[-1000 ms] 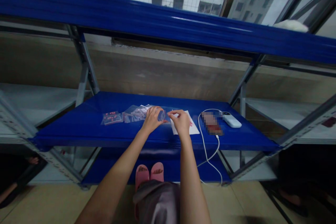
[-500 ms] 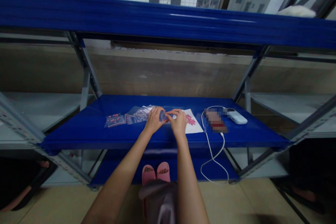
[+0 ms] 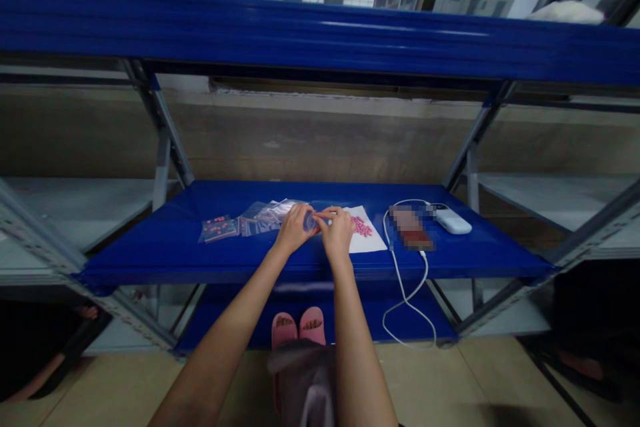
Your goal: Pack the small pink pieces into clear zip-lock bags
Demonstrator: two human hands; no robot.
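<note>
A small clear plastic vial (image 3: 310, 221) sits between the 2 hands above the blue steel shelf (image 3: 150, 260), its long axis running roughly left to right. The left hand (image 3: 295, 230) curls closed around it, while the right hand's (image 3: 337, 233) fingertips (image 3: 324, 215) grip its right end. Zip bags (image 3: 263, 217) lie just left; a white paper sheet (image 3: 370, 243) holding pink tablets (image 3: 361, 227) lies just right.

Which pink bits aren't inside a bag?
The loose pile of small pink pieces lying on the white paper sheet, just past the right hand. The other pink pieces sit inside the clear plastic bag at far left.
</note>
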